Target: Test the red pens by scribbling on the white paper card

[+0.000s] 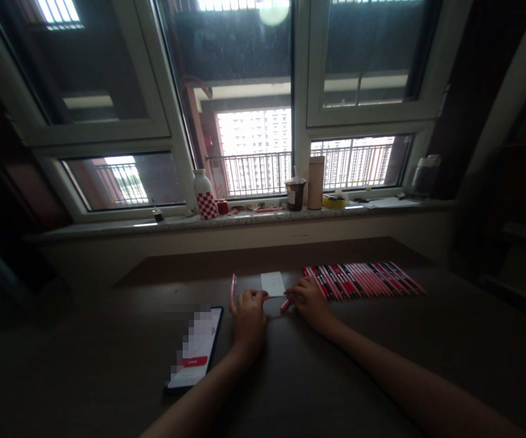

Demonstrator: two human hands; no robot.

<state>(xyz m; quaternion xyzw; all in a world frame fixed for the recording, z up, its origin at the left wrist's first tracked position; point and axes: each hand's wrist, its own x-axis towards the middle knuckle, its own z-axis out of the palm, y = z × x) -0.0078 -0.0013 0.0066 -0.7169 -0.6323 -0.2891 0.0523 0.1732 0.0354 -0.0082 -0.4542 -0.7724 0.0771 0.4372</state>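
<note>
A small white sheet of paper [273,283] lies on the dark table in front of me, its near edge between my two hands. My left hand [248,313] pinches its near left corner, with thumb and forefinger closed. The fingertips of my right hand [309,301] are closed at the near right corner. A short pink pencil-like stick [285,305] shows below my right fingers; whether they touch it I cannot tell. Just beyond my left hand lies a slim pink-and-red pencil or pen [232,285], partly covered by the fingers.
To the right, a row of several pink, red and black pencils [363,280] lies side by side. A phone [194,350] rests left of my left forearm. On the windowsill [176,224] stand a checkered bottle [206,196], a lidded cup [295,194] and a tan flask [316,182].
</note>
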